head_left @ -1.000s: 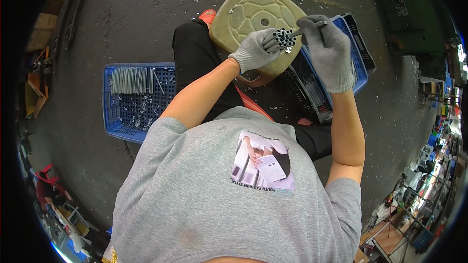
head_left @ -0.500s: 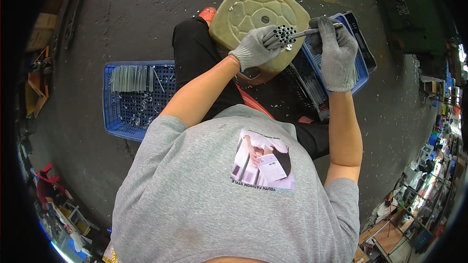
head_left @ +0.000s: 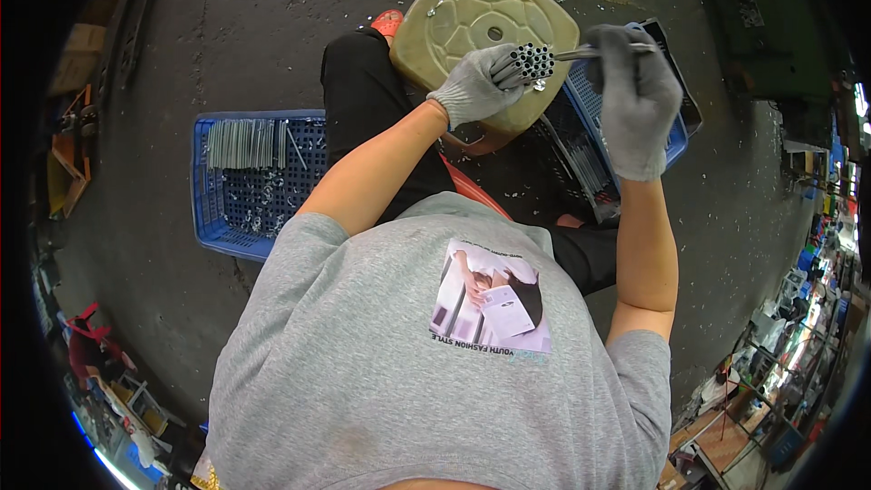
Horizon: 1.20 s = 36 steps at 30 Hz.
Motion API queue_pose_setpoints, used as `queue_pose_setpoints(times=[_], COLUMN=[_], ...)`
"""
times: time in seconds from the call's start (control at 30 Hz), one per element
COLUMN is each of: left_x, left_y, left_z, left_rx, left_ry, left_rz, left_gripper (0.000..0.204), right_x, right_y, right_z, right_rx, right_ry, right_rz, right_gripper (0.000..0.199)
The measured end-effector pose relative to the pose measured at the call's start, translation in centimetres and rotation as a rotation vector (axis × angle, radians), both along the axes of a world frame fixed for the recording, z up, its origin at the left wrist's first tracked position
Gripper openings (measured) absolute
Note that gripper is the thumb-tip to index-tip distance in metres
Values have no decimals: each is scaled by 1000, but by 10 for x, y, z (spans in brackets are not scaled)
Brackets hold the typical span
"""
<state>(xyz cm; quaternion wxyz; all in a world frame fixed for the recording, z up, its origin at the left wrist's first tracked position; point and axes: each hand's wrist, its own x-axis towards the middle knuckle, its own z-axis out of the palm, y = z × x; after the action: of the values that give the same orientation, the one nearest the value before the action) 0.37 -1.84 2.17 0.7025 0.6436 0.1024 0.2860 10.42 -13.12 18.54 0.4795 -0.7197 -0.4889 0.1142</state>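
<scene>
My left hand [head_left: 478, 88], in a grey knit glove, is closed around a bundle of thin metal tubes [head_left: 532, 64]. Their open ends face right, above a worn yellowish plastic stool [head_left: 454, 14]. My right hand [head_left: 633, 100], gloved alike and a little blurred, pinches a slim metal rod-like tool [head_left: 579, 53]. The tool lies almost level, its left end close by the tube ends; whether it touches them I cannot tell. Its exact kind does not show.
On the floor at left is a blue plastic basket [head_left: 201, 209] with a row of metal tubes [head_left: 245, 145] and loose small metal bits. Another blue basket [head_left: 676, 141] stands under my right hand, beside a black crate [head_left: 581, 183]. Metal scraps dot the floor.
My right hand has shifted slightly right, drawing the tool's left end back from the tubes. My left hand keeps its grip on the bundle in nearly the same place.
</scene>
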Motion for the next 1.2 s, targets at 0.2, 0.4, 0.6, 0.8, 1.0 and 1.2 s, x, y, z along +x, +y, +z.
queue_pose_setpoints(times=[0.2,0.4,0.6,0.8,1.0,1.2], left_x=[1,4,0,0,7,7], left_y=[1,2,1,1,-1,1], left_z=[-4,-11,-4,0,-20,-25], left_rx=[116,106,50,147,-45,133], left_ry=[11,-25,3,38,-54,15], left_rz=[31,22,14,45,-8,54], left_gripper=[22,23,25,25,27,29], right_x=[-1,-1,-6,1,6,12], right_y=[-6,-7,-7,-6,-11,-10], right_z=[-6,-13,-8,-15,-26,-40], right_rx=[-6,-42,-13,-47,315,58], right_ry=[410,432,101,-122,115,456], right_rz=[-191,-213,-34,114,-15,136], right_gripper=[20,19,19,17,14,31])
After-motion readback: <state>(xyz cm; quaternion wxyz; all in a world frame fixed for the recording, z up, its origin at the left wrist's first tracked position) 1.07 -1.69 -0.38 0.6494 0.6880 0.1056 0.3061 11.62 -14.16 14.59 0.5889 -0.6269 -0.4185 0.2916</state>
